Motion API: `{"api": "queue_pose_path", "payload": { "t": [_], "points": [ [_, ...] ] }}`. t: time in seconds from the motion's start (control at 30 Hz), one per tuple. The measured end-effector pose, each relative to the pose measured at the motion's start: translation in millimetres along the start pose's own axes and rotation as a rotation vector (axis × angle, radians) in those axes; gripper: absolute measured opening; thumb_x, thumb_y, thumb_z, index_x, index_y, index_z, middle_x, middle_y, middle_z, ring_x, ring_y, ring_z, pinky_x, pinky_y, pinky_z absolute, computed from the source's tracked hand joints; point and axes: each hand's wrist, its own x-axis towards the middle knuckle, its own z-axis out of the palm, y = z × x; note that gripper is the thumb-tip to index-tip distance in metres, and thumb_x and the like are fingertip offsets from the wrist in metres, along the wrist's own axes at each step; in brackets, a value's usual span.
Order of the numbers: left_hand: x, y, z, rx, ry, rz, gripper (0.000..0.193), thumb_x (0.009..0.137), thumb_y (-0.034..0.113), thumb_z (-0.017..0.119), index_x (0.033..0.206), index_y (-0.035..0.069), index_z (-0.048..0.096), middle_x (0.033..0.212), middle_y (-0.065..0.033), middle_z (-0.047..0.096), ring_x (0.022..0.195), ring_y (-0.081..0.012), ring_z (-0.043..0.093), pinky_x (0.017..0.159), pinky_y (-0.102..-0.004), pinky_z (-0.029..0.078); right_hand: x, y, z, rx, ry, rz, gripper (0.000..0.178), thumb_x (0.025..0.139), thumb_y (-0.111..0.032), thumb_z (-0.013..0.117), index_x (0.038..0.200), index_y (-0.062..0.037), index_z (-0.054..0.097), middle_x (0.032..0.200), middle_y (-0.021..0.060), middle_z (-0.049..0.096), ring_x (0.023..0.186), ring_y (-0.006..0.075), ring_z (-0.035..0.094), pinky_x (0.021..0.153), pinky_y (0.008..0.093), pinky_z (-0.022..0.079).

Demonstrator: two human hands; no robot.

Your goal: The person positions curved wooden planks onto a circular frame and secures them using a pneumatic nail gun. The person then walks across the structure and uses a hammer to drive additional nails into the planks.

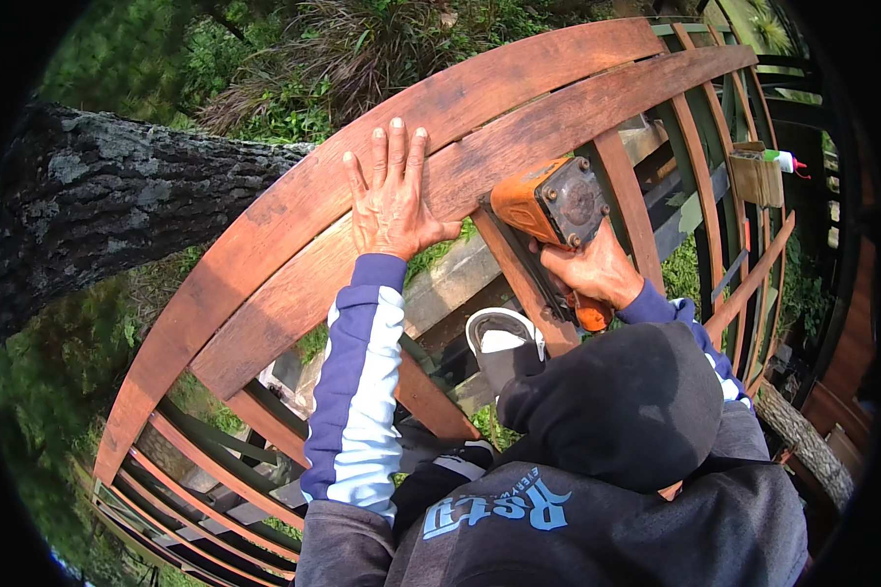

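My left hand [394, 205] lies flat with its fingers spread on a reddish-brown wooden plank [578, 112], its fingertips reaching onto the outer curved plank [264, 196]. In my right hand [597, 269] is an orange nail gun [529, 203] with a dark, bolted end cap, the fingers wrapped round its handle. The tool sits at the inner edge of the plank, over a narrower wooden slat [524, 284] running toward me. Its nose is hidden beneath its body, so I cannot tell whether it touches the wood.
More slats [695, 157] cross the frame at right, with gaps between them. A cardboard box [757, 174] holds a white bottle with a red tip [785, 162]. A thick tree trunk [117, 196] stands close at left. My shoe [504, 338] shows between slats; a dark hood [612, 406] covers the lower middle.
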Motion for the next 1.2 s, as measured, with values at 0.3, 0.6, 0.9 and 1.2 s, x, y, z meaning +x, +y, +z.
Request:
{"api": "queue_pose_path", "payload": {
  "t": [0.3, 0.6, 0.9, 1.2],
  "points": [
    [0, -1, 0, 0.047, -0.027, -0.002, 0.131, 0.042, 0.060, 0.080, 0.151, 0.018, 0.020, 0.158, -0.0095, 0.014, 0.146, -0.0284, 0.010, 0.116, -0.0557, 0.003, -7, -2, -19, 0.048, 0.004, 0.150, 0.022, 0.072, -0.006, 0.060, 0.093, 0.0028, 0.061, 0.078, 0.0079, 0.064, 0.074, 0.0167, 0.059, 0.068, 0.0339, 0.050],
    [-12, 1, 0, 0.098, -0.010, 0.116, 0.133, 0.046, 0.064, 0.078, 0.151, 0.010, 0.018, 0.157, -0.0139, 0.014, 0.146, -0.0299, 0.011, 0.115, -0.0557, 0.000, -37, 30, -51, 0.012, 0.366, 0.086, 0.024, 0.072, -0.007, 0.064, 0.093, 0.0032, 0.060, 0.081, 0.0088, 0.064, 0.073, 0.0157, 0.059, 0.065, 0.0340, 0.049],
    [-15, 20, -6, 0.240, -0.113, 0.003, 0.107, 0.057, 0.014, 0.067, 0.149, 0.001, 0.015, 0.157, -0.0200, 0.009, 0.145, -0.0374, 0.010, 0.111, -0.0638, 0.009, -29, 44, -49, -0.014, 0.403, 0.150, 0.020, 0.072, -0.006, 0.064, 0.089, 0.0030, 0.061, 0.076, 0.0065, 0.063, 0.065, 0.0142, 0.057, 0.059, 0.0324, 0.047],
    [-20, 11, 0, 0.066, -0.026, 0.025, 0.099, 0.061, 0.006, 0.063, 0.149, 0.002, 0.018, 0.156, -0.0188, 0.012, 0.146, -0.0334, 0.009, 0.113, -0.0588, 0.000, -32, 58, -46, 0.038, 0.466, 0.046, 0.019, 0.072, -0.005, 0.065, 0.090, 0.0035, 0.061, 0.080, 0.0080, 0.065, 0.072, 0.0177, 0.063, 0.065, 0.0343, 0.050]
  ]
}}
